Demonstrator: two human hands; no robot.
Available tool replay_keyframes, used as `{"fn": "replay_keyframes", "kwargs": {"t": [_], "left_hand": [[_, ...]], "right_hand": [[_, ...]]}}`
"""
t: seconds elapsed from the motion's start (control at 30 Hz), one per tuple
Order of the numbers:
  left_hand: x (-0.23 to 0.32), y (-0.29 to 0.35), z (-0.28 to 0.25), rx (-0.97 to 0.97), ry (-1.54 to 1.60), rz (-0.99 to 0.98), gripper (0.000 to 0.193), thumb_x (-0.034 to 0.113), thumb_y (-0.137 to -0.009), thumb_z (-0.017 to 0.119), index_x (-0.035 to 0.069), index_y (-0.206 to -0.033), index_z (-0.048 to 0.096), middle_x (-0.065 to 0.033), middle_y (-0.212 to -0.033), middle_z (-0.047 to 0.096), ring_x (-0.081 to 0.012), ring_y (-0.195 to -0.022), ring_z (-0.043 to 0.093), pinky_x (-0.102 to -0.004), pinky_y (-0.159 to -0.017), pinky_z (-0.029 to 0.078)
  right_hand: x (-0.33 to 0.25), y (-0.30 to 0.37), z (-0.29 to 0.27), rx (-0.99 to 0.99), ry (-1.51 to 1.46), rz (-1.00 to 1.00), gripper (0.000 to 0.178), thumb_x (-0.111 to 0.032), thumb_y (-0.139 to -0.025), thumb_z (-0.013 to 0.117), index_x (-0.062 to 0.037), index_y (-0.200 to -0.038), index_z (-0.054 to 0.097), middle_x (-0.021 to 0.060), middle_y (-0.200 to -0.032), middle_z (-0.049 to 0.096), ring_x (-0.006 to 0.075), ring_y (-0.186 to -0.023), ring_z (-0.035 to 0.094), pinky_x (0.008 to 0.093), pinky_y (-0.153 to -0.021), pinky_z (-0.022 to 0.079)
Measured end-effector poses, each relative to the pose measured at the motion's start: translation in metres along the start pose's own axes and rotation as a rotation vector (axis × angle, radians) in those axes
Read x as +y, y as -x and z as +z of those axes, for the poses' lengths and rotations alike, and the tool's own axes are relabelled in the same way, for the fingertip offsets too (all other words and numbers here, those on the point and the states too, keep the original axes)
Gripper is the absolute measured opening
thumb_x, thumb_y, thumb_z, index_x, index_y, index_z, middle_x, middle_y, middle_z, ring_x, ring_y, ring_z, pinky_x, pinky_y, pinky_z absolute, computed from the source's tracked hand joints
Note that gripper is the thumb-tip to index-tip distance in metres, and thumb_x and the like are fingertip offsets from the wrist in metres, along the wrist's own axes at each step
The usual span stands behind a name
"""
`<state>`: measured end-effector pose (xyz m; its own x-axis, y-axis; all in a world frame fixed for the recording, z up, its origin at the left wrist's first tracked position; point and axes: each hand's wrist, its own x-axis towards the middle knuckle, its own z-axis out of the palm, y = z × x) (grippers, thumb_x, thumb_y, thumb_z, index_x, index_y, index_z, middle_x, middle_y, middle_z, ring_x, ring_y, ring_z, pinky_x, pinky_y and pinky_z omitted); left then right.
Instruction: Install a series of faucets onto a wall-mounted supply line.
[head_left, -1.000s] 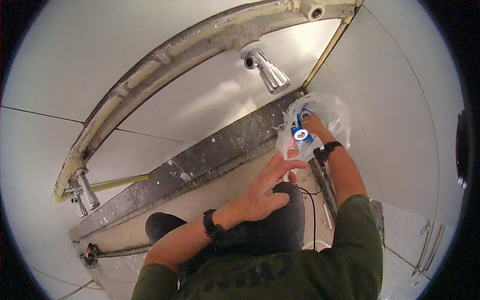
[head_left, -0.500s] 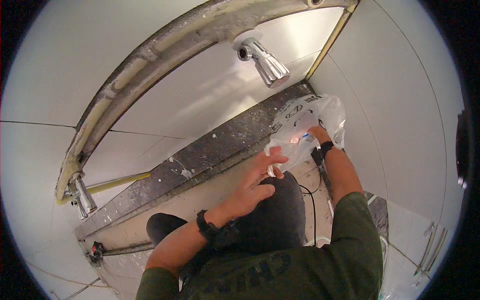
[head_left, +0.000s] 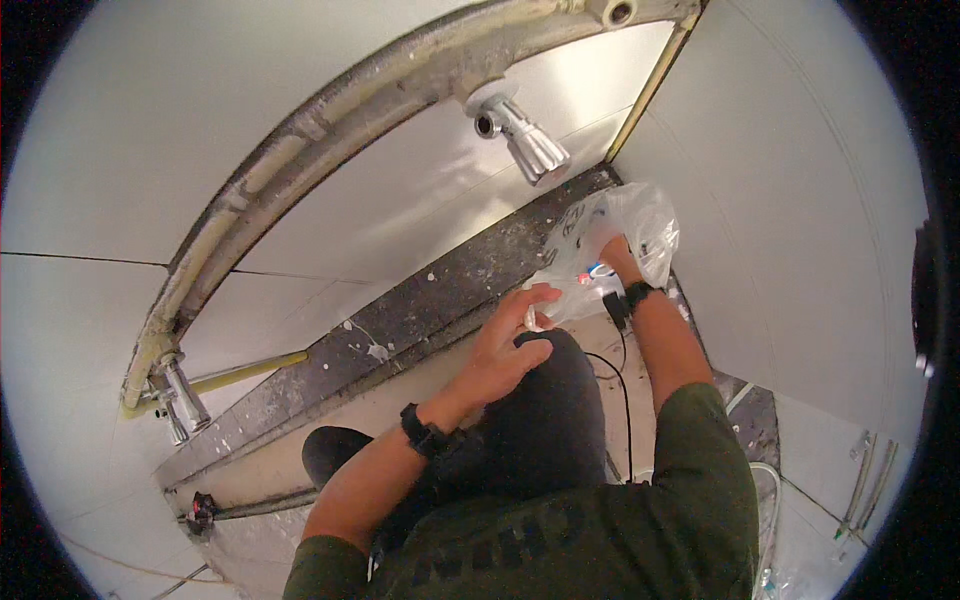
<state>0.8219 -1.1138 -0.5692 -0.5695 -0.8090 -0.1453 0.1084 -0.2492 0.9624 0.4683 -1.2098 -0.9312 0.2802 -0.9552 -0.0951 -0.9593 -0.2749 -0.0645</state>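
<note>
Clear plastic bag [head_left: 652, 228] sat bunched up at far right end of dark ledge [head_left: 450, 278]. Risk, imo: thin plastic could've torn or tipped and spilled stuff if right hand [head_left: 617, 255] yanked against left hand [head_left: 503, 345]. Red-and-blue bits [head_left: 589, 274] showed at bag's mouth, just left of right hand. Right fingers hidden in bag, couldn't tell grip. Left: thumb spread away, fingers at bag's edge, couldn't tell if pinching.

We see bag [head_left: 655, 228]: milky, see-through, dark printing | bits [head_left: 584, 279] inside it: red, blue | our shirt [head_left: 640, 530]: dark olive green, darker lettering | our trousers [head_left: 555, 410]: charcoal | our wristbands [head_left: 425, 433]: black | tap [head_left: 535, 148]: shiny silver | ledge [head_left: 455, 270]: dark grey, spattered white | wall tiles [head_left: 810, 290]: off-white, thin dark joints | cable [head_left: 627, 400]: black | strip [head_left: 250, 372] beside ledge: dull yellow
</note>
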Motion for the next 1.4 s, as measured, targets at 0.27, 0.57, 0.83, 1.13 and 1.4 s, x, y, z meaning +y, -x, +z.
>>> {"fn": "replay_keyframes", "kwargs": {"t": [0.27,0.57,0.83,1.13,1.4], "left_hand": [[0.001,-0.016,-0.021,0.157,-0.29,-0.085,0.049,0.007,-0.073,0.059,0.008,-0.12,0.048,-0.0074,-0.104,0.051,-0.0169,-0.088,0.052,-0.029,-0.082,0.044],[0.041,0.001,-0.006,0.082,0.018,-0.482,0.052,0.048,-0.09,0.045,0.007,-0.122,0.047,-0.0106,-0.116,0.054,-0.0205,-0.102,0.055,-0.0347,-0.086,0.043],[0.044,0.002,-0.025,-0.033,0.448,-0.267,0.045,0.047,-0.093,0.039,0.008,-0.112,0.052,-0.0039,-0.098,0.058,-0.0146,-0.083,0.055,-0.0318,-0.074,0.045],[0.09,-0.044,0.002,0.087,0.22,-0.14,0.039,0.038,-0.091,0.049,0.003,-0.108,0.055,-0.0036,-0.096,0.06,-0.0139,-0.086,0.057,-0.0281,-0.069,0.047],[0.144,-0.02,0.007,0.143,-0.123,0.157,0.043,0.029,-0.088,0.053,0.002,-0.122,0.048,-0.0096,-0.118,0.053,-0.0185,-0.097,0.055,-0.0312,-0.08,0.045]], "right_hand": [[-0.128,0.116,-0.214,-0.048,-2.181,0.624,0.029,-0.021,-0.084,0.06,0.0025,-0.101,0.055,0.0064,-0.077,0.059,0.0156,-0.067,0.057,0.0287,-0.062,0.048],[-0.24,0.132,-0.37,0.653,-1.329,0.35,0.034,-0.009,-0.071,0.072,-0.0002,-0.1,0.059,0.0061,-0.079,0.062,0.012,-0.073,0.06,0.0257,-0.065,0.05],[-0.273,0.134,-0.408,0.708,-1.109,0.19,0.036,-0.011,-0.069,0.072,-0.001,-0.1,0.058,0.0118,-0.083,0.063,0.0185,-0.071,0.062,0.029,-0.065,0.049],[-0.268,0.106,-0.419,0.77,-0.839,0.258,0.033,-0.017,-0.08,0.06,-0.0005,-0.109,0.056,0.0213,-0.092,0.062,0.0344,-0.083,0.061,0.0375,-0.072,0.047],[-0.211,0.043,-0.502,0.917,-0.915,0.38,0.032,-0.023,-0.083,0.057,0.0001,-0.105,0.059,0.0209,-0.091,0.063,0.0329,-0.079,0.062,0.036,-0.07,0.047]]}}
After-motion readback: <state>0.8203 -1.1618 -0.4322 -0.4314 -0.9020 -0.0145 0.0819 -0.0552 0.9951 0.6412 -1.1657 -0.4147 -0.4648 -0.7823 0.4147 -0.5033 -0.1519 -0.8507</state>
